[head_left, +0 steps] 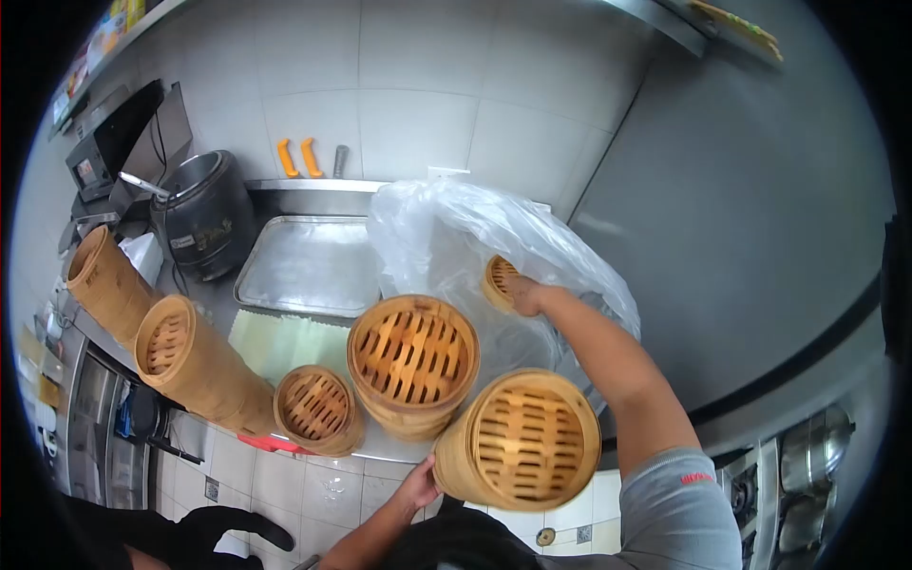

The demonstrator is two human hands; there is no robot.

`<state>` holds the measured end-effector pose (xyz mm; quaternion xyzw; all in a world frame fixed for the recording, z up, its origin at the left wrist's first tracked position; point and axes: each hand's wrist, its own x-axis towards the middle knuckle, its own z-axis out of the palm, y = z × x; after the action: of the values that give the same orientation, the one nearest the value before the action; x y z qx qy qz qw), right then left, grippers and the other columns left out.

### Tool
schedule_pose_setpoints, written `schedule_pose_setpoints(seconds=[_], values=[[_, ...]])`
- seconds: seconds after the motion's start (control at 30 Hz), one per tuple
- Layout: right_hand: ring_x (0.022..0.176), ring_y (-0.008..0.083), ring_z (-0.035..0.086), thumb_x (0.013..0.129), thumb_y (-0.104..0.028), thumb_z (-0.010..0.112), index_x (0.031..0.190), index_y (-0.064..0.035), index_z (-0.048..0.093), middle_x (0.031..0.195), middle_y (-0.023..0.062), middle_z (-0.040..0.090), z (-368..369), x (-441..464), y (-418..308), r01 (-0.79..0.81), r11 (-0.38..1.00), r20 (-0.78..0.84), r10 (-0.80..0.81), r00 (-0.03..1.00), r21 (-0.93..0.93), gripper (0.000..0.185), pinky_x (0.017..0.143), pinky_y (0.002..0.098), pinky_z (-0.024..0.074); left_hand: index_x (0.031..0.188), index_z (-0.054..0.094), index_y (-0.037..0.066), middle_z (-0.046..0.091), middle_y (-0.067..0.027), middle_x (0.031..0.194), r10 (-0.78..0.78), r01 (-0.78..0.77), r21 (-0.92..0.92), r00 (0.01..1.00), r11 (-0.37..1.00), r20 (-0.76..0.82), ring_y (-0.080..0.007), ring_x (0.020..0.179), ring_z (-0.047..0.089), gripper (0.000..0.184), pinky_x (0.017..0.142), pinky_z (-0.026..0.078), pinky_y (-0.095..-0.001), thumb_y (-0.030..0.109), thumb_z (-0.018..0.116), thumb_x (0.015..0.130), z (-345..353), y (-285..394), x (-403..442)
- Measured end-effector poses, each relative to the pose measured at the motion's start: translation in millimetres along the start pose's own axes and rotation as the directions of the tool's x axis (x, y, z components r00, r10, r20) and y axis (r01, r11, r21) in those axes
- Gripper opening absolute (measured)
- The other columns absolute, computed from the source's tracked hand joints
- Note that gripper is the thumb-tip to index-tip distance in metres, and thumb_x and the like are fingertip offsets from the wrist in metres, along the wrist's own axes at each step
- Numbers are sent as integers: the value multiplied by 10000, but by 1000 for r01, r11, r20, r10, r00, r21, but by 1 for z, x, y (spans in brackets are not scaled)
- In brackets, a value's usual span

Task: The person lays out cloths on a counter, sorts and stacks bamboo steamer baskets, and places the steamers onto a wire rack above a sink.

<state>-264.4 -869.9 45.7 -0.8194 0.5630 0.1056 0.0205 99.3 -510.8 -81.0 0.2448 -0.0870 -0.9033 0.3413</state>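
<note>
My right hand (525, 295) reaches over the large clear plastic bag (437, 223) and grips a small round bamboo steamer basket (498, 275) at the bag's opening. Close to my body, my left hand (418, 485) is pressed to the side of a tall stack of bamboo steamers (529, 441); its fingertips are partly hidden behind the stack. Just left of that stands another wide steamer stack (414, 350), slatted base facing up. A shorter, narrower stack (318, 407) sits beside it.
Two tall stacks of small steamers, one nearer (195, 366) and one farther (107, 285), lean outward at left. A metal tray (309, 266) lies by the wall, next to a dark soup pot (204, 218). Orange-handled knives (299, 159) hang behind. A person's leg (209, 527) shows lower left.
</note>
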Motion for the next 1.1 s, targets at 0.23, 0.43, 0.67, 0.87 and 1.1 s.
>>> schedule_pose_setpoints(seconds=[0.23,0.43,0.67,0.87,1.1], values=[[1195,309,522,938,-415,443,1342,-42,517,1296,188,588,119,43,34,-301,719,82,324,943,627,555,1043,340,387,1423,393,40,543,-96,1358,-62,61,-27,998,998,0,-229,1249,528,842,1049,438,-406,527,712,815,-12,-5,1],[1191,309,525,936,-412,431,1330,-32,520,1280,194,594,62,43,22,-294,823,70,299,952,487,555,1040,342,390,1456,352,56,526,-103,1380,-59,62,25,993,998,-104,-244,1248,528,920,1053,433,-418,552,734,782,16,1,-11],[1187,309,529,933,-409,418,1316,-21,525,1262,202,601,-57,-36,-28,-280,868,39,290,956,409,556,1037,344,394,1439,401,71,517,-88,1409,-137,157,-61,958,986,252,-252,1306,481,857,1113,358,-435,503,748,785,-17,-13,6],[1183,309,532,931,-407,406,1304,-11,529,1247,208,606,-150,-148,-117,-350,856,37,364,931,381,557,1034,346,397,1464,368,104,460,-94,1461,-208,207,28,950,978,234,-294,1345,433,900,1116,333,-504,536,744,769,0,-4,17],[1195,356,514,881,-296,440,1197,-8,557,1312,230,533,-263,-233,-219,-501,790,318,403,858,352,443,1008,449,409,1462,352,86,467,-110,1449,-259,240,96,908,966,329,-300,1341,435,857,1111,336,-506,497,721,807,-2,1,29]])
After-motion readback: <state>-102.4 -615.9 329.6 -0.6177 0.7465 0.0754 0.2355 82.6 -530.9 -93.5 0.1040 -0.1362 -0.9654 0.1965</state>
